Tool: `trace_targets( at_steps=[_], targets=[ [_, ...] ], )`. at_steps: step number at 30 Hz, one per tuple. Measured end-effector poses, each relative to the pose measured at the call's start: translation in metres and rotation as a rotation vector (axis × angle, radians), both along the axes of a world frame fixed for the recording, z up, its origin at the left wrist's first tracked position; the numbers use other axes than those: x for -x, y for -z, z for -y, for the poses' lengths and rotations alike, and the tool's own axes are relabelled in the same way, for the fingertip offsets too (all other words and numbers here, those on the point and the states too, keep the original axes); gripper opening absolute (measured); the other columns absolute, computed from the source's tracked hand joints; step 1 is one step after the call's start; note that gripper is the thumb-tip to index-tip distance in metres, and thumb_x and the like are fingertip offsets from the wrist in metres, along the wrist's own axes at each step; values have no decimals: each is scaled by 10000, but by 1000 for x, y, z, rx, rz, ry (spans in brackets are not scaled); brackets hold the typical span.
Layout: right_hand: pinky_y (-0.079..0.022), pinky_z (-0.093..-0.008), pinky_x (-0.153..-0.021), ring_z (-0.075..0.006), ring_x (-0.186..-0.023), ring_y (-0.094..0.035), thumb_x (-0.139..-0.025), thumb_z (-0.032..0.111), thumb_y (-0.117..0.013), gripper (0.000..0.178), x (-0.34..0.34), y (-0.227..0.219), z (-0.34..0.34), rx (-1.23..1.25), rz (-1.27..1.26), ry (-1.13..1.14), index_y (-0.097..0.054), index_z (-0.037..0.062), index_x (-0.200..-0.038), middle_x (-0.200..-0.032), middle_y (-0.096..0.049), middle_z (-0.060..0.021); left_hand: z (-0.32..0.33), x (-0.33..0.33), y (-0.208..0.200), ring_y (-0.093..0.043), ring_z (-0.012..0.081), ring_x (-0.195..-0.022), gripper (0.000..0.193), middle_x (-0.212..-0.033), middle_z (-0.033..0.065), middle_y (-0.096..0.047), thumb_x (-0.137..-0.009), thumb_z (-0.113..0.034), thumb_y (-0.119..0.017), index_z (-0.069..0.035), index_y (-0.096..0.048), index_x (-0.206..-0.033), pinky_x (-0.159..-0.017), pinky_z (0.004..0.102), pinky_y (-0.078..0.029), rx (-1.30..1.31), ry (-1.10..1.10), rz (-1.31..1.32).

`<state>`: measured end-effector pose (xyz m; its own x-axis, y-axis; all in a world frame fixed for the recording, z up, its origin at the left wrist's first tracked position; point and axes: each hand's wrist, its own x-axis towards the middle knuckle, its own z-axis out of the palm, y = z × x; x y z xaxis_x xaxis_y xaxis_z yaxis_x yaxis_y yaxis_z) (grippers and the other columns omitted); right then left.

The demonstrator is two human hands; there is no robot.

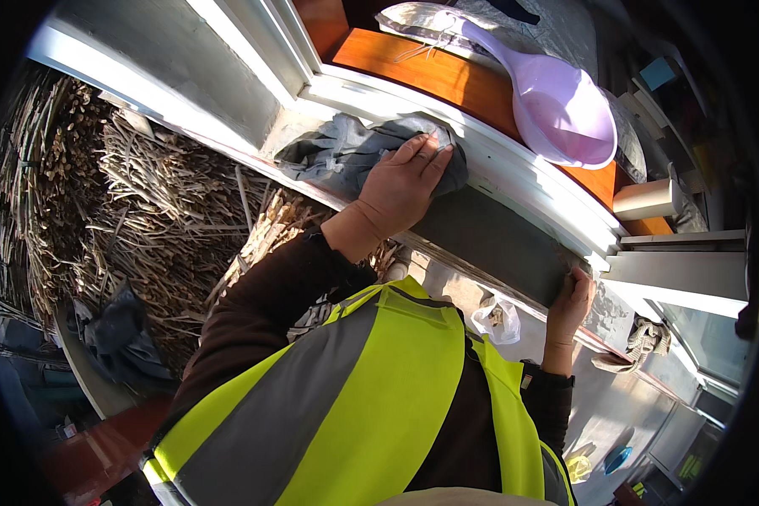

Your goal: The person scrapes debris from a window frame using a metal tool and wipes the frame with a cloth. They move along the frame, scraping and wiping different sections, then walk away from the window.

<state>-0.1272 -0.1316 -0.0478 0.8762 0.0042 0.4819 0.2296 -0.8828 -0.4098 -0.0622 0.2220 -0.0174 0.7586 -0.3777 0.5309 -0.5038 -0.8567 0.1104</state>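
Note:
A crumpled grey cloth (pixel 337 156) lies bunched at the left end of a grey window sill (pixel 502 240). My left hand (pixel 405 177) presses down on the cloth, its fingers over the folds and partly sunk into them. At the right end of the sill, my right hand (pixel 570 305) has its fingers bent over the sill's edge. Some of those fingertips are hard to see.
White window frame rails (pixel 481 160) run behind the sill. Beyond them, a lilac plastic dipper (pixel 557 105) rests on an orange-brown wooden surface (pixel 422 63). Bundled dry sticks (pixel 160 185) are stacked at left. A clear plastic bag (pixel 497 320) lies below the sill.

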Motion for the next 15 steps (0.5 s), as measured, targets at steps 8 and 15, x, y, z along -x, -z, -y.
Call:
trace_targets(
  at_steps=[8,15],
  targets=[
    [-430,-399,-778,-318,-855,-534,-812,-46,-534,191,0,3,1,3,-30,8,-532,37,-984,-924,-571,-128,-121,-23,-14,-452,304,-1252,586,-1328,190,-496,-756,-130,-632,-88,-488,-1322,-1037,409,-336,-199,-547,-174],
    [-429,-416,-774,-328,-851,-537,-784,-50,-555,216,-5,-3,-4,7,10,-33,-542,51,-974,-911,-581,-120,-6,-4,-4,-467,346,-1233,579,-1261,216,-533,-716,-46,-588,-28,-501,-1288,-1050,437,-344,-14,-211,-66]
  ],
)
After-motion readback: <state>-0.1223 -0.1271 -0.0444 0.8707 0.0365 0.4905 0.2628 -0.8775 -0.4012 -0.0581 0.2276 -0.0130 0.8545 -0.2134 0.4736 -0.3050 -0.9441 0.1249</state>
